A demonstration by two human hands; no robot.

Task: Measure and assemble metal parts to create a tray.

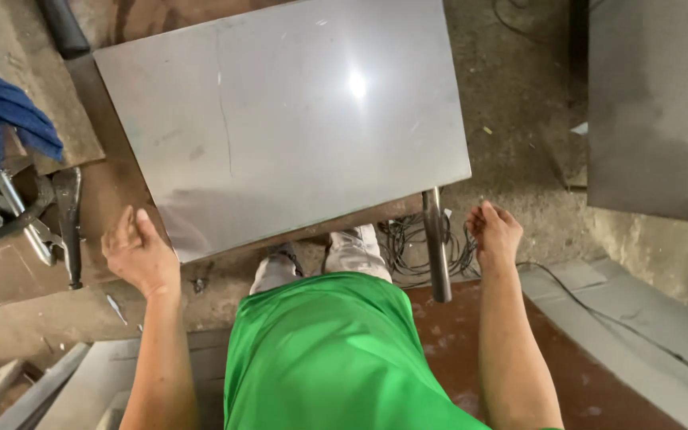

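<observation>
Neither grip holds anything: left hand, loosely curled, hangs just off the near-left corner of the steel sheet; right hand, also half-curled, hovers beside the dark pipe under the sheet's near-right corner, ready for support.

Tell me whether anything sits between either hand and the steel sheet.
Nothing visible does. The left hand is at the near left edge of the steel sheet, maybe touching it. The right hand is off the near right corner, beside a dark tube.
</observation>
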